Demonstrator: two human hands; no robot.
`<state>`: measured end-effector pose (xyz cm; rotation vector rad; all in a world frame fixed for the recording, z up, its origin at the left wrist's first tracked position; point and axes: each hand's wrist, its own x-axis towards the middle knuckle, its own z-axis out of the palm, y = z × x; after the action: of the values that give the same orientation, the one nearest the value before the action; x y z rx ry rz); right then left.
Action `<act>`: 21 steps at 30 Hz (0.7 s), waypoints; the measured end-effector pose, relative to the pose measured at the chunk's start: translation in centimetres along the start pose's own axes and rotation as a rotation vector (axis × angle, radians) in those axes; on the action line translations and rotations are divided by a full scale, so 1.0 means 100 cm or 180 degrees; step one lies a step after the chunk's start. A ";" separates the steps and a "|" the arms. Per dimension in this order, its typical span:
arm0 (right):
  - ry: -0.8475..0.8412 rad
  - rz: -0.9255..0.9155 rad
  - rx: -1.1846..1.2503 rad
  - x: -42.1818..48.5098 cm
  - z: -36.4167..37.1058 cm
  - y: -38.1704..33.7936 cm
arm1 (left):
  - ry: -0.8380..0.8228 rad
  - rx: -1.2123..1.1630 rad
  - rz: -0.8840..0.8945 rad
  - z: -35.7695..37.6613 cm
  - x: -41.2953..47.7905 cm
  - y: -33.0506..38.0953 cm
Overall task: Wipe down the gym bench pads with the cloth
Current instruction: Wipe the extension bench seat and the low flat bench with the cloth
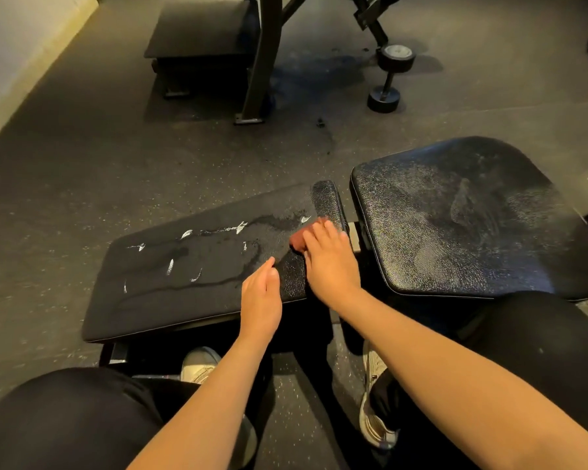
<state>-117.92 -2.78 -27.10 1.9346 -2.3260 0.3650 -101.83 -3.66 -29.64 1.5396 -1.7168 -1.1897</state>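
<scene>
A long black bench pad (170, 286) lies in front of me, tilted down to the left, with wet streaks and white tears on its top. My right hand (330, 262) presses a small reddish-brown cloth (299, 240) flat onto the pad's right end, fingers straight over it; most of the cloth is hidden under the hand. My left hand (260, 300) rests with straight fingers on the near edge of the same pad, just left of the right hand. A second, wider black seat pad (455, 218) sits to the right, scuffed and greyish on top.
My knees in dark trousers and pale shoes (199, 366) are under the bench. On the rubber floor beyond stand a dark machine frame (262, 59), a low black platform (197, 28) and a dumbbell (389, 76). A pale wall (11, 56) runs along the left.
</scene>
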 end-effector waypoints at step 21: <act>-0.0288 -0.0746 0.0309 0.017 0.009 0.001 | -0.0202 0.0785 0.0242 -0.004 0.065 0.023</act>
<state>-118.30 -4.65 -27.61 2.2845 -2.1353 0.3823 -103.88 -10.16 -28.48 1.5742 -2.0078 -1.0293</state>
